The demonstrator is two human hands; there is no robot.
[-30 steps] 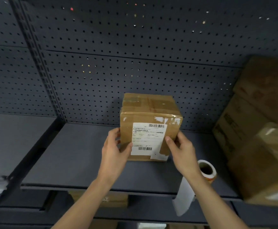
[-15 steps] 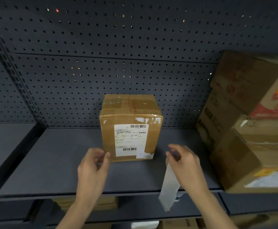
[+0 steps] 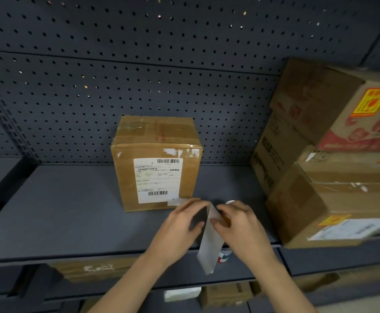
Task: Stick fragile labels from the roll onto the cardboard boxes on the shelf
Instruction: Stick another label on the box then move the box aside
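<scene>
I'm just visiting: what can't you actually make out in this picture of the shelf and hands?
Head view only:
- label roll: mostly hidden behind the right hand.
- Any peeled sticker: covered by the left hand and the backing strip.
- Print on the shipping label: too small.
- stacked boxes at right: blurred, cut by the frame edge.

I count four cardboard boxes: one labelled box (image 3: 155, 177) at centre, a stack (image 3: 320, 177) of three at three o'clock. One label roll (image 3: 230, 202), one backing strip (image 3: 209, 245), two hands: left hand (image 3: 182, 224), right hand (image 3: 241, 227).
</scene>
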